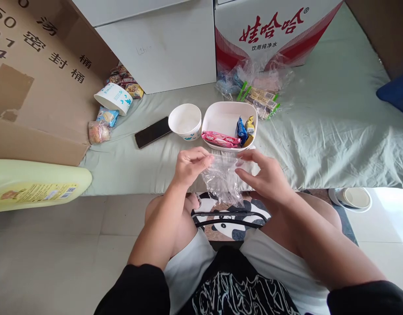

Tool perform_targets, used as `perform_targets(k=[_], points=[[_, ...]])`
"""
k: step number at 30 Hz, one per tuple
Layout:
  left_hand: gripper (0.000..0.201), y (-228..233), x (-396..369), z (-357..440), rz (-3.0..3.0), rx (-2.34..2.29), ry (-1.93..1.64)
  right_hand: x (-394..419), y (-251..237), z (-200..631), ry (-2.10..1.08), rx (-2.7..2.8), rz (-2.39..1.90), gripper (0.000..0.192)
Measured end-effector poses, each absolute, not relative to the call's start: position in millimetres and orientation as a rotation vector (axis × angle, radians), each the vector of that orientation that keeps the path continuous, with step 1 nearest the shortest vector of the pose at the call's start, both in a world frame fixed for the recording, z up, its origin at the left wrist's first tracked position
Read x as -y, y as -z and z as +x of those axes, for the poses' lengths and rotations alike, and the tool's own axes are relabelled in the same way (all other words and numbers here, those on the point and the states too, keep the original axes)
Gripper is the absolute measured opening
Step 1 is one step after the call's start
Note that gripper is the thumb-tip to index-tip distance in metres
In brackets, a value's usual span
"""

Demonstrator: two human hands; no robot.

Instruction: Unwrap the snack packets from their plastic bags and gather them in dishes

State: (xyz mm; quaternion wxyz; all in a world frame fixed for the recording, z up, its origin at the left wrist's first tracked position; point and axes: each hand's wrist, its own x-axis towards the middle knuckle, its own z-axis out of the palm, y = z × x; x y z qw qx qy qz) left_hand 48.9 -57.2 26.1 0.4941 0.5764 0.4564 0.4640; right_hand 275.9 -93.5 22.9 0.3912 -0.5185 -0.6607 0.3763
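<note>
A clear plastic bag [223, 177] hangs in front of me, over the near edge of the green cloth. My left hand [191, 166] pinches its upper left corner between thumb and fingers. At the bag's other side is my right hand [265, 175], its thumb and fingers apart; whether the fingertips touch the film I cannot tell. Just beyond stands a white square tray [217, 113], holding a pink wrapped snack bar [221, 139], a blue-wrapped piece [242, 131] and yellow-wrapped candy [250, 129]. Left of it is a white paper bowl [185, 120].
A black phone [152, 132] lies left of the bowl. Green-edged snack packets [260, 99] and loose plastic film lie behind the tray. White boxes [162, 52] stand at the back. On the left are a tipped paper bowl [114, 97], a cardboard box [40, 87] and a yellow-green bottle [40, 183].
</note>
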Motion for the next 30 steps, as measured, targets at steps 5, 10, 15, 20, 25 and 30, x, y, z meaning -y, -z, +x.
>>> perform_targets(k=[5, 10, 15, 20, 25, 30], points=[[0.043, -29.9, 60.3, 47.5, 1.283, -0.912, -1.028, 97.5, -33.1, 276.3, -0.952, 1.563, -1.216, 0.011], [0.045, -32.3, 58.6, 49.1, 1.034, -0.843, -1.070, 96.1, -31.0, 273.9, -1.250, 1.428, -1.150, 0.030], [0.061, -33.6, 53.9, 47.6, 0.904, -0.809, -0.982, 92.0, -27.2, 270.0, -1.445, 1.401, -1.219, 0.027], [0.024, -28.9, 55.1, 48.2, 0.958, -0.952, -0.701, 90.2, -27.6, 270.1, -1.365, 1.307, -1.293, 0.032], [0.047, -27.9, 55.7, 48.3, 0.889, -0.923, -0.739, 89.3, -27.1, 267.9, -1.062, 1.549, -1.438, 0.023], [0.030, -28.1, 56.6, 47.8, 0.986, -1.108, -0.769, 85.8, -31.9, 259.2, -0.966, 1.597, -1.411, 0.027]])
